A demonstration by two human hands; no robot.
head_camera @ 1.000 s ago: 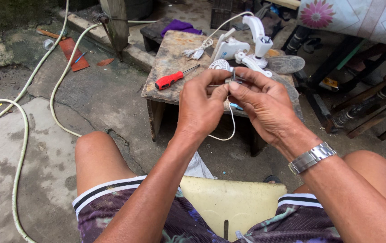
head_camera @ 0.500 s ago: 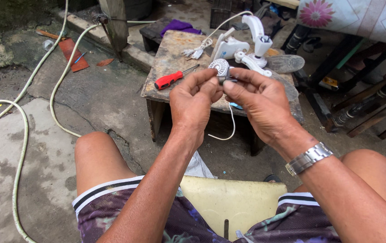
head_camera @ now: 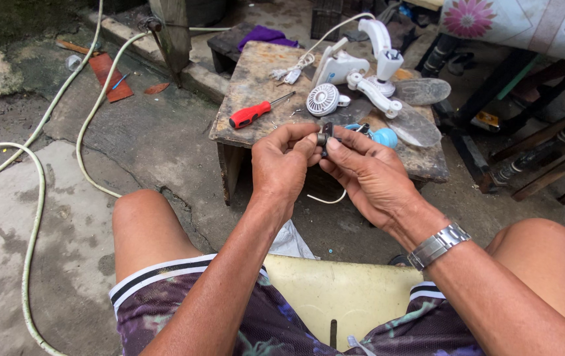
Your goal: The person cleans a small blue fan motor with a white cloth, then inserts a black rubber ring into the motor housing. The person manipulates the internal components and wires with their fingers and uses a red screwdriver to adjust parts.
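Upper centre of the frame: I see a low, weathered wooden bench (head_camera: 249, 99) standing on cracked concrete ground (head_camera: 131, 145). Lying on its top, from left to right: a red-handled screwdriver (head_camera: 251, 115); a coiled white cord with plug (head_camera: 290, 74); a round white slotted fan cover (head_camera: 324, 100); a white plastic fan body, dismantled (head_camera: 368, 62); translucent grey fan blades (head_camera: 414, 109); a small light-blue rounded part (head_camera: 384, 137). At left, a pale hose (head_camera: 32, 217) snakes across the ground.

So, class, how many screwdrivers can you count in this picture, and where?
1: a red-handled screwdriver lies on the left part of the worn wooden table, just beyond the left hand. Others may be hidden behind the hands or the white fan parts.
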